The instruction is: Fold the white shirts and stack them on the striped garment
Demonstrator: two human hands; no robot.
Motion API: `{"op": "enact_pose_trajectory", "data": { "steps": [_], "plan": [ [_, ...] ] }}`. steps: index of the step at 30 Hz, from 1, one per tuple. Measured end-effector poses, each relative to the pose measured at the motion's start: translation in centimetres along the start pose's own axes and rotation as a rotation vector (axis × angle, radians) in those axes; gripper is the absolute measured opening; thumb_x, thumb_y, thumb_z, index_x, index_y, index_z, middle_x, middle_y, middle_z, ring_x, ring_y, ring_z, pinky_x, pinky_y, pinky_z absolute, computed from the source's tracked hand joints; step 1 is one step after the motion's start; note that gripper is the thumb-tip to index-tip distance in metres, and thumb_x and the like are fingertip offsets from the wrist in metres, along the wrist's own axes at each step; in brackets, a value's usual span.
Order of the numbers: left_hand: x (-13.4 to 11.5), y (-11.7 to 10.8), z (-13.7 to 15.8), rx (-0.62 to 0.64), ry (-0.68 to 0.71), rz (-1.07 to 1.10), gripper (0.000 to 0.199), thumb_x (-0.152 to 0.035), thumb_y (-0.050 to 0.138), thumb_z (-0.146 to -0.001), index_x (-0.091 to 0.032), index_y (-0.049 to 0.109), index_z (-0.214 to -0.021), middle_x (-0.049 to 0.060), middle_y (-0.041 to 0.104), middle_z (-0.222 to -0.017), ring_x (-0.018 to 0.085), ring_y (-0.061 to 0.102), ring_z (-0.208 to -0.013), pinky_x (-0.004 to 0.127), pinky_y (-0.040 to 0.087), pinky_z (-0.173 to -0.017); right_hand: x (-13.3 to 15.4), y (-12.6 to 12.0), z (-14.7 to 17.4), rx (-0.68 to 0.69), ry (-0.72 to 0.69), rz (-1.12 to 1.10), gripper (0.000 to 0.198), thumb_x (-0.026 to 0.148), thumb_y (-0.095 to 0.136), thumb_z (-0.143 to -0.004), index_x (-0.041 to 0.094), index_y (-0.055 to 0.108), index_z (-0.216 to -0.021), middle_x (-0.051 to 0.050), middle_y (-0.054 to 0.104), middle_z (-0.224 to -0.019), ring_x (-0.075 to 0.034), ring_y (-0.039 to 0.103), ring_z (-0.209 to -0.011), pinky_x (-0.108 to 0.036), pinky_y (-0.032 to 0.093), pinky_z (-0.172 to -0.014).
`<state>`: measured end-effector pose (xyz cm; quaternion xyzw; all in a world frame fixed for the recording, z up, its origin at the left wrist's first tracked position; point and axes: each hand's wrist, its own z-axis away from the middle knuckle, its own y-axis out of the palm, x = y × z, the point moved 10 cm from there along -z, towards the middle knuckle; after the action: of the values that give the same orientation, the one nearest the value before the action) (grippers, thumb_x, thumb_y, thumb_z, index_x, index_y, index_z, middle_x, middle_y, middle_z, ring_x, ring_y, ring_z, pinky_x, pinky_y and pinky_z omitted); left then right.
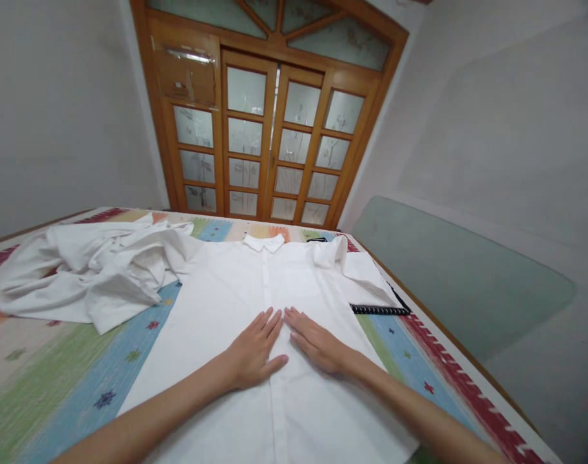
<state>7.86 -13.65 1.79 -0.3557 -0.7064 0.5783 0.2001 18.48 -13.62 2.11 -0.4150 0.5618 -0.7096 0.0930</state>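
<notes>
A white collared shirt [226, 296] lies spread out, front side up, with its collar at the far end and its button strip running toward me. My left hand [256, 351] rests flat on the shirt's front, just left of the button strip, fingers stretched out. On the other side of the strip, my right hand [315, 338] also lies flat on the cloth, its fingers extended and pointing to the upper left. The fingertips of both hands are close together but apart. The sleeve on the right is partly folded and wrinkled.
A crumpled heap of white cloth [95, 258] lies at the left on the striped, colourful tablecloth [62, 380]. A black-edged object [383, 310] shows from under the right sleeve. Wooden glazed doors [269, 135] stand beyond the table, with walls on both sides.
</notes>
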Motion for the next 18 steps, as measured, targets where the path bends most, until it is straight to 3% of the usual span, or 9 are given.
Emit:
{"op": "enact_pose_trajectory", "data": {
  "steps": [4, 8, 11, 18],
  "plan": [
    [0.2, 0.4, 0.4, -0.039, -0.045, 0.027, 0.075, -0.06, 0.033, -0.097, -0.01, 0.025, -0.153, 0.019, 0.03, -0.158, 0.031, 0.02, -0.149, 0.048, 0.025, -0.12, -1.5, -0.3, -7.9, -0.129, -0.049, 0.144, 0.069, 0.051, 0.012, -0.103, 0.008, 0.027, -0.154, -0.014, 0.023, -0.16, -0.021, 0.015, -0.15, -0.046, 0.012, -0.123],
    [0.4, 0.7, 0.7, -0.062, -0.102, 0.035, 0.074, -0.058, 0.032, -0.097, -0.009, 0.026, -0.152, 0.02, 0.028, -0.158, 0.031, 0.021, -0.148, 0.048, 0.025, -0.119, -3.6, -0.3, -14.0, -0.155, 0.003, 0.245, 0.074, 0.052, 0.008, -0.102, 0.001, 0.024, -0.154, -0.019, 0.016, -0.16, -0.025, 0.012, -0.15, -0.046, 0.015, -0.122],
    [0.3, 0.9, 0.8, -0.033, -0.118, 0.039, 0.073, -0.058, 0.031, -0.097, -0.007, 0.031, -0.15, 0.02, 0.028, -0.158, 0.032, 0.02, -0.148, 0.048, 0.025, -0.12, -5.3, -1.2, -17.2, -0.18, 0.089, 0.255, 0.075, 0.055, 0.015, -0.101, 0.002, 0.021, -0.155, -0.019, 0.013, -0.161, -0.026, 0.011, -0.151, -0.045, 0.015, -0.121],
    [0.0, 0.6, 0.9, -0.052, -0.107, 0.046, 0.073, -0.056, 0.033, -0.097, -0.011, 0.022, -0.155, 0.016, 0.026, -0.159, 0.032, 0.019, -0.149, 0.048, 0.025, -0.12, -7.4, -2.9, -22.4, -0.164, 0.137, 0.26, 0.077, 0.053, 0.018, -0.1, -0.001, 0.019, -0.154, -0.019, 0.018, -0.161, -0.025, 0.015, -0.15, -0.039, 0.012, -0.121]
  ]
}}
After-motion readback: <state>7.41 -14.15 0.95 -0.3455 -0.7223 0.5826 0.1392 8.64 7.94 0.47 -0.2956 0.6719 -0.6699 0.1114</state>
